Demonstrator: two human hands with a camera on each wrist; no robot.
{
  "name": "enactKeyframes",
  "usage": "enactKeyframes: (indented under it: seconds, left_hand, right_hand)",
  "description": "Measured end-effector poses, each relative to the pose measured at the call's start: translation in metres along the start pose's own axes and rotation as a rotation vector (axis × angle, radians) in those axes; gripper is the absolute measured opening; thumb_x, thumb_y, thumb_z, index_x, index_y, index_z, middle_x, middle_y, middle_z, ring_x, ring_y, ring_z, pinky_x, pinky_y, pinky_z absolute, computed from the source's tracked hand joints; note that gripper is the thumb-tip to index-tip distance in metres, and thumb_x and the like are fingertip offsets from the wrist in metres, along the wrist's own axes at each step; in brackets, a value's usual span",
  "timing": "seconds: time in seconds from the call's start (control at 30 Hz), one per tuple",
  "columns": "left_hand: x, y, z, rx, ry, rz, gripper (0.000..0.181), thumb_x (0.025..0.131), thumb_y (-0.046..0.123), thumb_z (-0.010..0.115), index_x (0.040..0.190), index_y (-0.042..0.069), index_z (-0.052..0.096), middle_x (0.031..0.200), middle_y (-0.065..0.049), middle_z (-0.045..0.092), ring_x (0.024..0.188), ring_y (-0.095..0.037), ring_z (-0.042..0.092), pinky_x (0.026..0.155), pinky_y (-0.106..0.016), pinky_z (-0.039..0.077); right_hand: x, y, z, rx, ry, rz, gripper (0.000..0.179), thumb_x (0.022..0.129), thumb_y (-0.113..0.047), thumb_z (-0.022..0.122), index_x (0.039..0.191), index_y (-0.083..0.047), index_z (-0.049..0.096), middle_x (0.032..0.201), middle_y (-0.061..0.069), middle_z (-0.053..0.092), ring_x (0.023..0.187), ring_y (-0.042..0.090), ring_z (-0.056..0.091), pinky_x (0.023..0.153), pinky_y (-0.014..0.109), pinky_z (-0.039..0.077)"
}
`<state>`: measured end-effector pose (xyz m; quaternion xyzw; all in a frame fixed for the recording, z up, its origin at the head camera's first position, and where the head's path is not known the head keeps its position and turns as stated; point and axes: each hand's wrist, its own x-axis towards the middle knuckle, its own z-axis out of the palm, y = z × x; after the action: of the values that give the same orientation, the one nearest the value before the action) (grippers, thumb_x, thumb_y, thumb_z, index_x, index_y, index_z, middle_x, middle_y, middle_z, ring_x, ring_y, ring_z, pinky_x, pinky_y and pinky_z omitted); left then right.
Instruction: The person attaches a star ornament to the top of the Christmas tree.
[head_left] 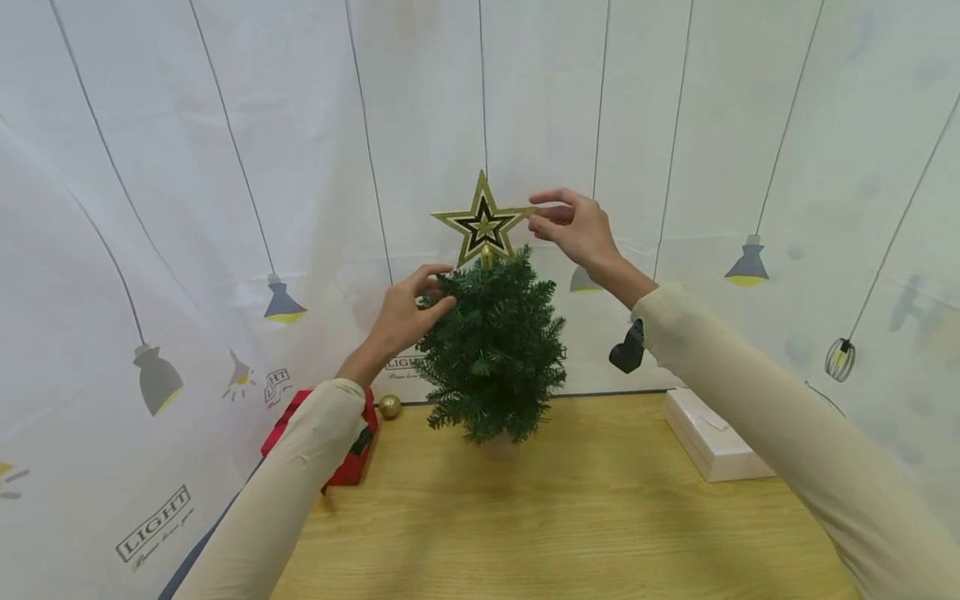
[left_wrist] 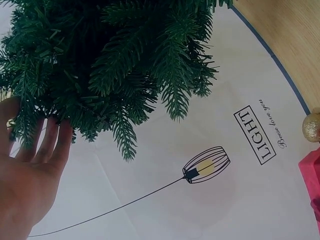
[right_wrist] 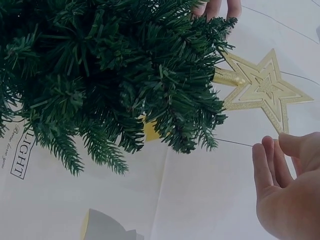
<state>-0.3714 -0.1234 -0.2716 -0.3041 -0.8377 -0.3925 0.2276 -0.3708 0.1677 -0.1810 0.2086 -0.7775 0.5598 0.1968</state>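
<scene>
A small green Christmas tree (head_left: 495,350) stands on the wooden table, its base (head_left: 501,451) mostly under the branches. On its top sits a gold star topper (head_left: 483,221), upright, its gold stem (right_wrist: 229,76) going down into the foliage. My right hand (head_left: 577,232) pinches the tip of the star's right point between thumb and fingers; the right wrist view has the thumb (right_wrist: 295,146) right at that tip. Lower on the other side, my left hand (head_left: 408,308) is at the upper branches with loosely bent fingers. In the left wrist view the fingertips are partly hidden by needles.
Left of the tree lies a gold ball ornament (head_left: 389,407) beside a red box (head_left: 348,467), which my left sleeve partly covers. A pale pink box (head_left: 716,437) rests at the table's right. Behind hangs a white backdrop (head_left: 420,100) printed with lamps.
</scene>
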Motion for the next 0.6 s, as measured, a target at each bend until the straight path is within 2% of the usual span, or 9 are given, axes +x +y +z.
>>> enactKeyframes:
  seconds: [0.2,0.43,0.6]
  left_hand:
    - [-0.002,-0.002,-0.003,-0.011,-0.009,-0.004,0.052,0.101,0.02,0.072,0.149,0.018,0.055,0.132,-0.02,0.068,0.118,-0.031,0.067,0.09,-0.052,0.058]
    - [-0.002,-0.004,-0.008,-0.013,0.002,0.003,0.051,0.1,0.02,0.073,0.148,0.015,0.055,0.129,-0.019,0.069,0.115,-0.032,0.069,0.087,-0.053,0.058]
    - [-0.004,-0.005,-0.013,-0.019,-0.002,0.002,0.051,0.1,0.023,0.074,0.148,0.017,0.056,0.128,-0.017,0.07,0.114,-0.031,0.069,0.088,-0.051,0.058]
  right_hand:
    - [-0.003,0.006,-0.004,0.004,-0.009,-0.015,0.035,0.102,-0.013,0.068,0.136,-0.006,0.064,0.129,0.019,0.07,0.11,0.025,0.072,0.089,0.028,0.059]
    - [-0.007,0.009,-0.011,-0.023,-0.002,0.0,0.037,0.101,-0.014,0.07,0.137,-0.008,0.064,0.13,0.018,0.07,0.106,0.015,0.073,0.09,0.029,0.058]
    - [-0.014,0.013,-0.019,-0.055,-0.005,0.008,0.038,0.101,-0.016,0.07,0.138,-0.01,0.063,0.13,0.015,0.071,0.107,0.017,0.073,0.091,0.028,0.058]
